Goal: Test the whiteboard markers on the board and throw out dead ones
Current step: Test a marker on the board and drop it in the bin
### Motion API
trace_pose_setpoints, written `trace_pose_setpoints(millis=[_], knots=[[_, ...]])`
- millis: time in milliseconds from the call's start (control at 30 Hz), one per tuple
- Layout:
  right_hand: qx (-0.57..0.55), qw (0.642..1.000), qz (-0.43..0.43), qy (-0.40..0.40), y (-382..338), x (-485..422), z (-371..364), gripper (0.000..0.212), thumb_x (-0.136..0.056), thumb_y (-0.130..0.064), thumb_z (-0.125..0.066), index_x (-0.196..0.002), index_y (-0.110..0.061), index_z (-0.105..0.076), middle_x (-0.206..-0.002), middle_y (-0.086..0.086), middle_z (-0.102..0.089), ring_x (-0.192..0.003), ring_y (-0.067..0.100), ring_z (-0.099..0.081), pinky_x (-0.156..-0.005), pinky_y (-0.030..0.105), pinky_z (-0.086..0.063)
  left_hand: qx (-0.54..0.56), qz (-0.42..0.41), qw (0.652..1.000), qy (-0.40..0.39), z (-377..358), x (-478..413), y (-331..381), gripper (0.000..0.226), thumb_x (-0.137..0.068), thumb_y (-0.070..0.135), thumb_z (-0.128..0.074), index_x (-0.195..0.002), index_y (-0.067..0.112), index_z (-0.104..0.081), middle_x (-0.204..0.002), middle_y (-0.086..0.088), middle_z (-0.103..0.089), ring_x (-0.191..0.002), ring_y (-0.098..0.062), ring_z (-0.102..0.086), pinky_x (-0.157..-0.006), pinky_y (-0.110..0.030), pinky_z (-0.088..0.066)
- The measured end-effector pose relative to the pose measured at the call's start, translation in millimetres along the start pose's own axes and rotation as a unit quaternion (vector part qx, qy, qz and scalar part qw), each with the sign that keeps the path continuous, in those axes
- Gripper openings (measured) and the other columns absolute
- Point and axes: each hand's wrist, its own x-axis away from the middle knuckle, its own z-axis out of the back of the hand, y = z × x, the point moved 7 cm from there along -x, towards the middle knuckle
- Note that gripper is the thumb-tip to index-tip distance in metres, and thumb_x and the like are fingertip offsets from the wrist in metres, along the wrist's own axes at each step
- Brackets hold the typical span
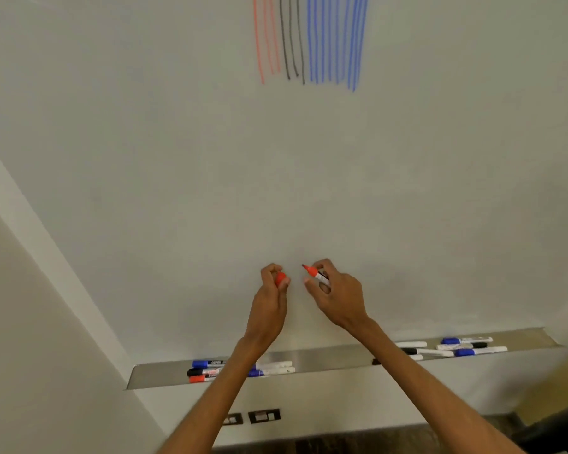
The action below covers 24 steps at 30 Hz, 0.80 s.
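The right hand [336, 290] pinches the red marker [316, 275] – its bare tip points up-left, just beyond the fingers, close to the whiteboard [177, 158]. The left hand [271, 296] grips the red cap [281, 278] – apart from the tip.

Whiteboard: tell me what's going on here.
A person stands at the whiteboard. The right hand holds an uncapped red marker, and the left hand pinches a red cap beside it, the two apart. Red, black and blue lines are already drawn high on the board. More markers lie in two groups in the tray below, one toward each end.
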Motion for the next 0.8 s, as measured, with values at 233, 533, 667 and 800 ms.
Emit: trace_pose_setpoints(millis=[233, 533, 667, 800], knots=[[-0.188, 0.979, 0.038, 0.064, -60.2, -80.6, 79.1, 0.018, -0.104, -0.025, -0.043, -0.121, -0.03, -0.041, -0.066, -0.004, -0.05, -0.051, 0.013, -0.041, -0.051, 0.032, -0.036, 0.006, -0.137, 0.985, 0.107, 56.3, -65.1, 106.3, 0.041, -0.107, 0.023, -0.035, -0.148, 0.021, -0.036, -0.089, 0.006, -0.057, -0.083, -0.007, -0.058, -0.078, -0.009, -0.044], [-0.318, 0.924, 0.18, 0.11, -124.3, -175.9, 212.2, 0.034, -0.083, -0.006, -0.041, -0.101, -0.011, -0.07, -0.081, -0.001, -0.065, -0.06, 0.021, -0.054, -0.052, 0.033, -0.039, -0.038, -0.316, 0.918, 0.237, 147.8, -148.1, 238.5, 0.045, -0.107, 0.013, -0.041, -0.151, 0.007, -0.037, -0.121, -0.002, -0.065, -0.106, -0.007, -0.06, -0.097, -0.01, -0.04], [-0.321, 0.917, 0.205, 0.121, -148.0, -213.4, 257.6, 0.051, -0.073, 0.009, -0.035, -0.109, -0.013, -0.064, -0.08, 0.01, -0.066, -0.07, 0.044, -0.059, -0.049, 0.027, -0.041, -0.033, -0.337, 0.897, 0.284, 186.6, -182.2, 277.3, 0.044, -0.108, 0.021, -0.039, -0.15, 0.009, -0.039, -0.141, -0.005, -0.057, -0.129, -0.011, -0.053, -0.112, -0.027, -0.04], [-0.314, 0.909, 0.228, 0.154, -166.4, -241.7, 283.2, 0.03, -0.085, 0.012, -0.064, -0.107, -0.006, -0.054, -0.077, 0.01, -0.067, -0.071, 0.022, -0.067, -0.059, 0.024, -0.052, -0.093, -0.343, 0.875, 0.328, 212.1, -216.3, 303.4, 0.046, -0.108, 0.025, -0.036, -0.15, 0.007, -0.038, -0.152, -0.009, -0.045, -0.142, -0.019, -0.04, -0.12, -0.036, -0.03]])
